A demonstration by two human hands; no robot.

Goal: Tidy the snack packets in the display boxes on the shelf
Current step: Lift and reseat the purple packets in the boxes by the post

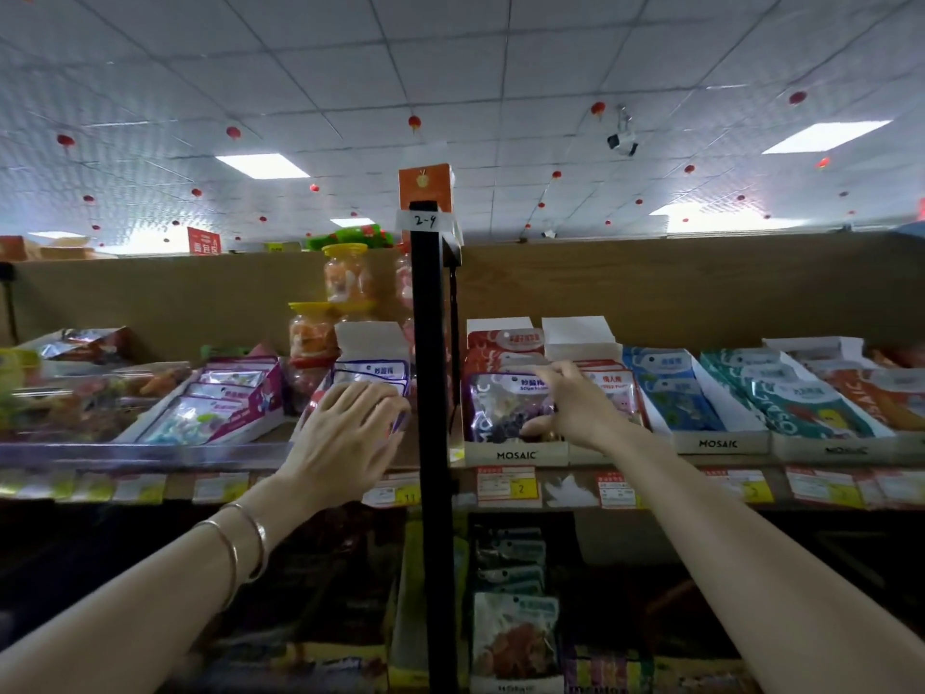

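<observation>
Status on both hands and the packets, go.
Left hand flat on purple-edged packets left of black upright post. Right hand on purple plum packet in white MOSAIC box. Nothing blocking.

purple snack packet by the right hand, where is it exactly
In the head view, the purple snack packet stands at the front of the MOSAIC display box just right of the black shelf post, under the right hand.

A shop: white cardboard display boxes [515,450] full of bright snack packets, yellow paper price tags [508,488] just under them, small red lanterns [414,122] high above.
</observation>
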